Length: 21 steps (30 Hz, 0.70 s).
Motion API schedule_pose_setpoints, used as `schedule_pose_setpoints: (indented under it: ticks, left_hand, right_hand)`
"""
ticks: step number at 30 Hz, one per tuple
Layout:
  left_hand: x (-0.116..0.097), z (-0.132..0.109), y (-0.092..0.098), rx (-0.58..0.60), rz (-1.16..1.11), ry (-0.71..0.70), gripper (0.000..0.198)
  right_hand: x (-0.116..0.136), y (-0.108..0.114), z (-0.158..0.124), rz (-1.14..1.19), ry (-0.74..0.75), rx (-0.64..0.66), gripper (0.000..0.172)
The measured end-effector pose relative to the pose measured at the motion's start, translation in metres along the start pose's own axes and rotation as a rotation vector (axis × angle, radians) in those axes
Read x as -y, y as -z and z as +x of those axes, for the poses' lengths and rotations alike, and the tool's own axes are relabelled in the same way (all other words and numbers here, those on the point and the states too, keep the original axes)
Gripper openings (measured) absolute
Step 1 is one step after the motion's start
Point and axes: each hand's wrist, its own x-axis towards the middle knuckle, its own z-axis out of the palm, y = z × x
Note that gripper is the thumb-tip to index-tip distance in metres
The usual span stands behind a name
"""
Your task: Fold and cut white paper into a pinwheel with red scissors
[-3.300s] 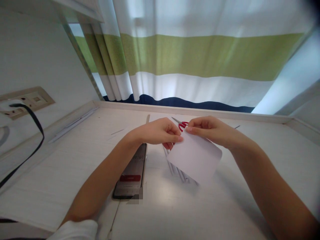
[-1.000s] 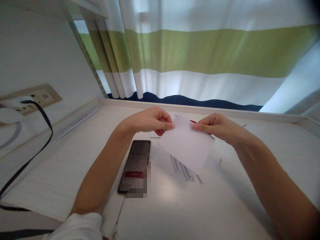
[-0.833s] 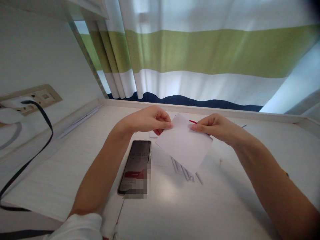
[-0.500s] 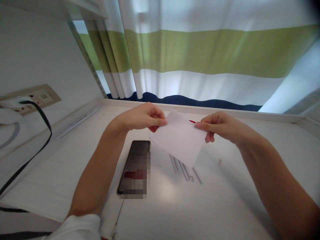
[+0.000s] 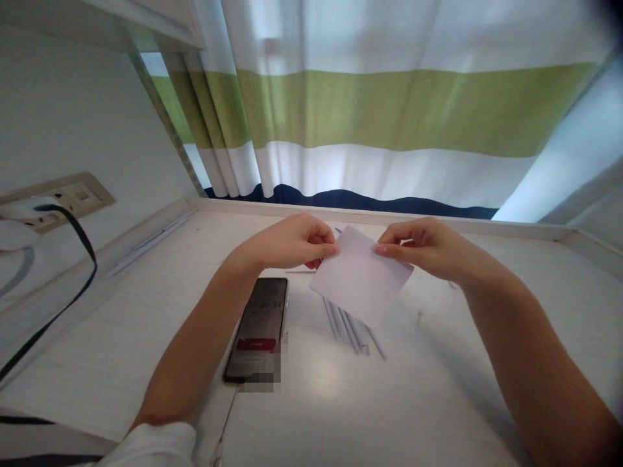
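Note:
A small white sheet of paper [image 5: 361, 275] is held up above the desk, turned so one corner points down. My left hand [image 5: 304, 243] pinches its upper left edge between thumb and fingers. On the opposite side, my right hand [image 5: 421, 250] grips the upper right edge, thumb on the near face. Beneath the sheet, several thin rolled paper sticks [image 5: 348, 331] lie side by side on the desk, their far ends hidden by the sheet. Another pale piece lies partly behind my left hand.
A phone [image 5: 257, 324] with a timer on its screen lies left of the sticks, a thin cord near its lower end. Folded white paper [image 5: 150, 243] rests along the left edge. A black cable [image 5: 82, 285] hangs from the wall socket [image 5: 82, 198]. A striped curtain [image 5: 389, 107] hangs behind the desk [image 5: 302, 415].
Both hands have come closer together on the sheet, the left moving right and the right slightly left. A red tip by my right hand no longer shows. The view has shifted slightly.

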Motion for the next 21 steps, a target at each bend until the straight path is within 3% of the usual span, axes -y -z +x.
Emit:
schedule_pose_setpoints:
  ticks: [7, 11, 14, 18, 21]
  left_hand:
    - [-0.035, 0.012, 0.001, -0.093, 0.218, -0.155, 0.016]
    - [-0.039, 0.010, -0.004, -0.118, 0.245, -0.161, 0.017]
    - [-0.044, 0.011, -0.004, -0.150, 0.287, -0.163, 0.018]
    - [-0.072, 0.028, 0.001, -0.209, 0.405, -0.184, 0.017]
    - [-0.094, 0.050, -0.003, -0.344, 0.520, -0.255, 0.015]
  right_hand:
    - [0.004, 0.027, -0.022, -0.053, -0.022, -0.158, 0.019]
    - [0.006, 0.033, -0.027, -0.078, -0.025, -0.141, 0.022]
    - [0.009, 0.034, -0.030, -0.126, -0.028, -0.205, 0.025]
    - [0.012, 0.044, -0.039, -0.125, -0.049, -0.428, 0.024]
    - [0.001, 0.058, -0.053, -0.189, -0.056, -0.725, 0.025]
